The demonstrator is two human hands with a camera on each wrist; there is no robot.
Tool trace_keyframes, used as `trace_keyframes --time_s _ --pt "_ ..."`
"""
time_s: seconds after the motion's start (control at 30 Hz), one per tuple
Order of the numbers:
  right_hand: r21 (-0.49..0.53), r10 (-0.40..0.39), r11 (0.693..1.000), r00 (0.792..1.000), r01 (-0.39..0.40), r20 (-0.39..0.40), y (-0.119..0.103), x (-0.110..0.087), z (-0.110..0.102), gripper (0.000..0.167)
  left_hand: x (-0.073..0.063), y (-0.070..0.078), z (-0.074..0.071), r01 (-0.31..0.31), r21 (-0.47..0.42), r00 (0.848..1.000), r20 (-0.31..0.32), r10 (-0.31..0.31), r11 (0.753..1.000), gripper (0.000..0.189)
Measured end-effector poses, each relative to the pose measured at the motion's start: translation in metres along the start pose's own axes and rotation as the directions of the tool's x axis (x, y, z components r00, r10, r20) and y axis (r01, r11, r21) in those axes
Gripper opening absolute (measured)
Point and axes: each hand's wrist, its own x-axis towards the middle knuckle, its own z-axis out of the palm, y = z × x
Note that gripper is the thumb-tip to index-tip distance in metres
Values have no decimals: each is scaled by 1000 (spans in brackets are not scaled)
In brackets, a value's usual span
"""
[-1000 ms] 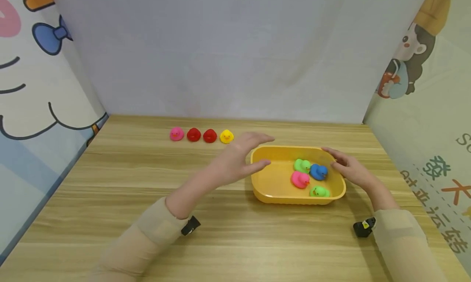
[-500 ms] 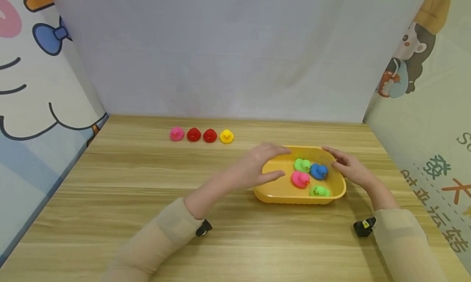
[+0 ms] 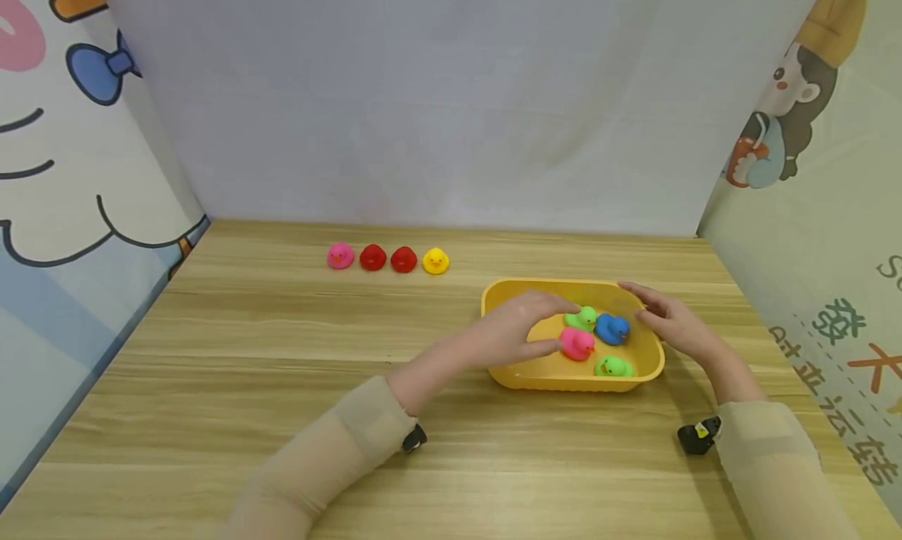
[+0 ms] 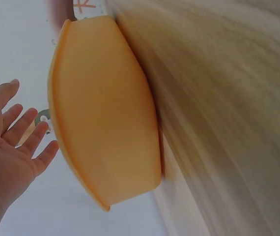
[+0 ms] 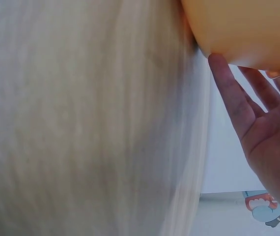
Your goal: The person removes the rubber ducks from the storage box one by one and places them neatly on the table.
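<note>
Head view: inside the tub [image 3: 550, 383], a pink duck [image 3: 578, 344], presumably light and soft, is best pinched by its body. Left wrist: left hand [image 4: 10, 147] spread above the tub, nothing gripped. Right wrist: tub touched by right hand's [image 5: 272, 130] extended fingers [image 5: 232, 93].

Below the fingers [image 3: 553, 303] we saw a wood-grained counter [image 3: 232, 352]. Beyond them rose a pale, faintly creased backdrop [image 3: 437, 109]; to their left stood a cartoon-printed wall [image 3: 70, 211], to their right a cream wall [image 3: 796, 243] with lettering [image 3: 838, 321].
</note>
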Motion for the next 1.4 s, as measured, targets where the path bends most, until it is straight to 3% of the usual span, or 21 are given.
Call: trace_keyframes --time_s 0.37,0.7,0.97,1.4 --pt "12 -5 1000 1000 5 6 -1 0 0 50 14 -4 17 59 -38 995 84 -56 998 49" --pt "34 -23 999 1000 22 5 0 -1 1 50 31 -14 34 45 -85 986 166 -30 995 47" --pt "46 -33 998 999 33 7 -1 -1 1 50 40 -16 45 35 -64 980 200 -22 997 47" --pt "19 -41 999 999 41 -10 0 -1 1 48 50 -16 45 35 -15 961 276 -30 999 45"
